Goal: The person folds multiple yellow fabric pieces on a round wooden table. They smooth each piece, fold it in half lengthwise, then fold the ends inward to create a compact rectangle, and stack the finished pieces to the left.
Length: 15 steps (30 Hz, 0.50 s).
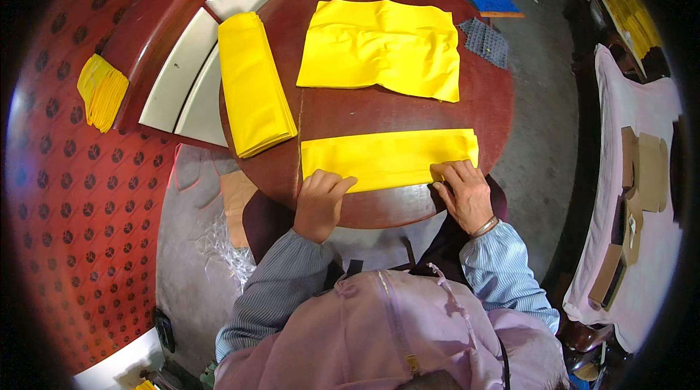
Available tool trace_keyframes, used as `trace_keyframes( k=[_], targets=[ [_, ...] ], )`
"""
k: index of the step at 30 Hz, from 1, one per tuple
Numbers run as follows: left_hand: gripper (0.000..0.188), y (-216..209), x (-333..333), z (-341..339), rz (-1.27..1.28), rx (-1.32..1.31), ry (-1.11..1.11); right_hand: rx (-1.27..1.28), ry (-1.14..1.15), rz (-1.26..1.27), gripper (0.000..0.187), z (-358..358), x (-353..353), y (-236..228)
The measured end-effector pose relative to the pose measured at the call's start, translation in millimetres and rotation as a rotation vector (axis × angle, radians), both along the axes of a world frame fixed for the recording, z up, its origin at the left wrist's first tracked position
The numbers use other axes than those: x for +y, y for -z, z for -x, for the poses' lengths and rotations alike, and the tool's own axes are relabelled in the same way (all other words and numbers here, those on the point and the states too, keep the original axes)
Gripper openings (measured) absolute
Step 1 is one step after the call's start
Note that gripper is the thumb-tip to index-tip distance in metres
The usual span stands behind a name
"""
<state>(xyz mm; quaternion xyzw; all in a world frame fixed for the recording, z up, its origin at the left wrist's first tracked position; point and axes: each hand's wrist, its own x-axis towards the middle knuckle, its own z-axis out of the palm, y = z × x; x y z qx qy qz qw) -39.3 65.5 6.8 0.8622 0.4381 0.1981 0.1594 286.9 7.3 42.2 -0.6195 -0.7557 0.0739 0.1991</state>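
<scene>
A folded strip of yellow cloth (pixel 390 158) lies flat along the near side of the round dark red table (pixel 364 114). At its near left corner my left hand (pixel 321 204) is closed, thumb and fingers pinching the edge. My right hand (pixel 467 192), with a bracelet at the wrist, pinches the near right part of the same edge. Beyond the strip a wider, wrinkled yellow cloth (pixel 379 47) is spread out. To the left, a thick stack of folded yellow cloths (pixel 254 87) overhangs the table's rim slightly.
A grey bumpy mat (pixel 484 42) sits at the table's far right edge. On the left, a red and cream sofa (pixel 191 62) touches the table, and more yellow folded cloths (pixel 104 92) lie on red patterned fabric. Open cardboard boxes (pixel 642 171) rest on a pink cover at right.
</scene>
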Motion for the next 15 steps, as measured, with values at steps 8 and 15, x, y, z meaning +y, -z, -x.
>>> trace_keyframes(
  k=[8, 15],
  targets=[
    [0.018, -4.1, 0.0, 2.8, -0.083, -0.066, -0.045, 0.082, 0.062, -0.082, 0.018, -20.5, -1.9, 7.5],
    [0.021, 0.1, 8.4, -25.5, -0.208, -0.04, -0.12, 0.079, 0.158, -0.048, 0.015, -29.4, 5.3, 11.8]
  ],
)
